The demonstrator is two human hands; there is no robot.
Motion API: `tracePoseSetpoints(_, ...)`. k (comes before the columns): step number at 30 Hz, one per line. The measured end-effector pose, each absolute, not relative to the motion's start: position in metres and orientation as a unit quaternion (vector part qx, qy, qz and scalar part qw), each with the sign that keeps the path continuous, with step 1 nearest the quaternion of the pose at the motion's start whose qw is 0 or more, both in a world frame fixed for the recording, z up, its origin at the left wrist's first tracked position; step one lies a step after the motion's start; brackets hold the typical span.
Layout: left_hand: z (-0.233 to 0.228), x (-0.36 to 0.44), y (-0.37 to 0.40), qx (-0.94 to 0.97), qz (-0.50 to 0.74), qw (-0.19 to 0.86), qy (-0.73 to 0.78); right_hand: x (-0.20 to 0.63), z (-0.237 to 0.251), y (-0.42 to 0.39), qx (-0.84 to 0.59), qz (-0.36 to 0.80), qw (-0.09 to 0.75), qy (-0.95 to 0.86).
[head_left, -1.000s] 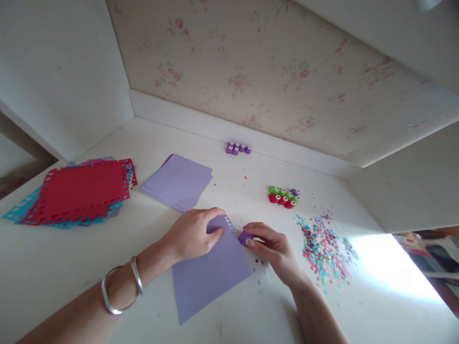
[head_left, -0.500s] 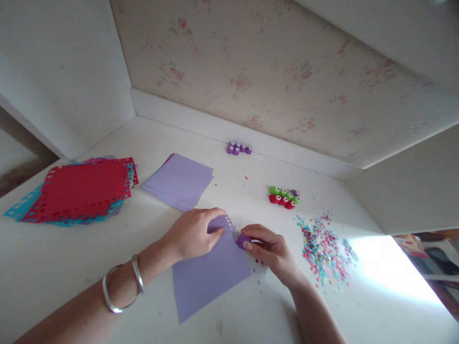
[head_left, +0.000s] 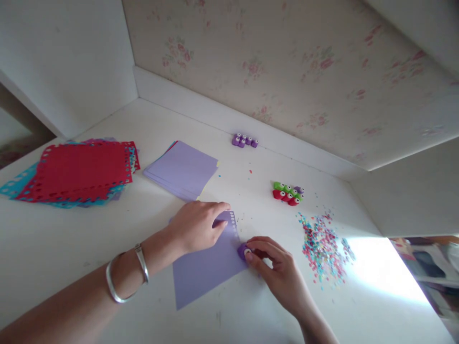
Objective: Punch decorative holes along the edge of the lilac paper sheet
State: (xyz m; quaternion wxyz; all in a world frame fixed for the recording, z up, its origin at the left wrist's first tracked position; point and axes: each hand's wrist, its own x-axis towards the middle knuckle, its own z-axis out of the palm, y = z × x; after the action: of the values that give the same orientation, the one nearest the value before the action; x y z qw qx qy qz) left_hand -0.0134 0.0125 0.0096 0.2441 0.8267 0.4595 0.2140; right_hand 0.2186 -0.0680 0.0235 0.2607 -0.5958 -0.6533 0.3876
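Observation:
A sheet of purple paper (head_left: pixel 204 277) lies on the white table in front of me, with a row of small punched holes along its upper right edge. My left hand (head_left: pixel 199 227) holds the sheet at its top, thumb and forefinger resting near the holes; its other fingers are hidden. At the sheet's right edge, a small purple craft punch (head_left: pixel 243 251) with a white button sits between the thumb and fingers of my right hand (head_left: pixel 274 263). The thumb is against the button. Whether the button is pressed down I cannot tell.
Edge-punched red and blue sheets (head_left: pixel 86 167) lie at the left, beside a stack of purple paper (head_left: pixel 182 169). Purple punches (head_left: pixel 245 140) stand at the back; green, red and purple punches (head_left: pixel 288 193) sit farther right. Colourful confetti (head_left: pixel 324 248) is heaped at the right.
My right hand has slid the punch down along the sheet's right edge. More holes show in the row. My left hand stays on the sheet, and the view has shifted slightly.

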Motion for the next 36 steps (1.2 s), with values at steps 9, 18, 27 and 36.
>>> tracePoseSetpoints(9,0.006,-0.011,0.007,0.827,0.223,0.265,0.443,0.224,0.043,-0.056,-0.629,0.492,0.133,-0.588)
tracePoseSetpoints(18,0.006,-0.010,0.005,0.821,0.221,0.295,0.435,0.221,0.051,-0.047,-0.609,0.478,0.052,-0.630)
tracePoseSetpoints(27,0.007,-0.009,0.005,0.847,0.196,0.262,0.418,0.222,0.052,-0.045,-0.608,0.453,0.006,-0.652)
tracePoseSetpoints(36,0.007,-0.008,0.005,0.852,0.193,0.254,0.416,0.224,0.052,-0.033,-0.589,0.474,-0.073,-0.651)
